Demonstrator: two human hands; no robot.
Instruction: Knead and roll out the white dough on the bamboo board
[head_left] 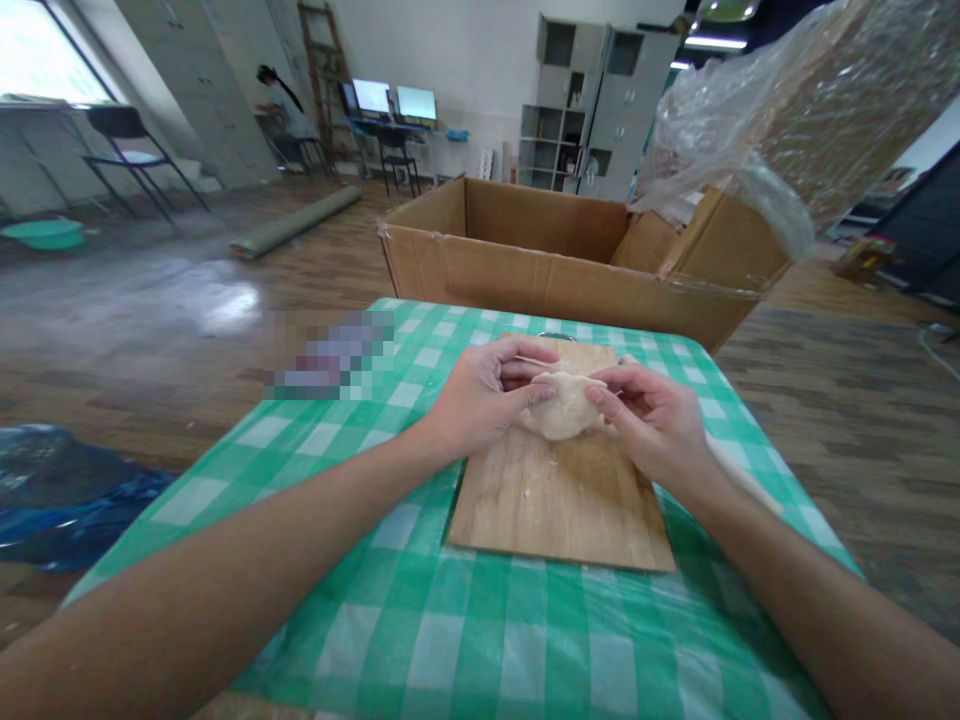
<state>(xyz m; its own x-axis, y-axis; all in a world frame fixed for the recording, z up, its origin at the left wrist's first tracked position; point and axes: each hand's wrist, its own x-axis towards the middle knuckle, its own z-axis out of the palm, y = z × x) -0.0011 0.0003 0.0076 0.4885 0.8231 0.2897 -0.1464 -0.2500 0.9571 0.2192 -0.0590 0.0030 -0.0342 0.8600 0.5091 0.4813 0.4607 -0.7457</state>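
Note:
A pale, soft piece of dough (564,410) is pinched between both hands over the far half of a wooden cutting board (555,500). My left hand (495,390) grips its left edge, thumb in front and fingers behind. On the opposite edge, my right hand (660,415) pinches the dough between thumb and fingertips. Small white specks dot the board's surface. Behind the right hand, another pale bit (625,360) shows in part; what it is I cannot make out. A light, stick-like thing (750,480) lies partly hidden beyond my right forearm.
The board rests on a green-and-white checked tablecloth (420,620). A blurred-out flat item (330,355) lies at the table's far left. Just past the table stands a large open cardboard box (525,260) with plastic wrap (750,110). A person (289,115) sits far back left.

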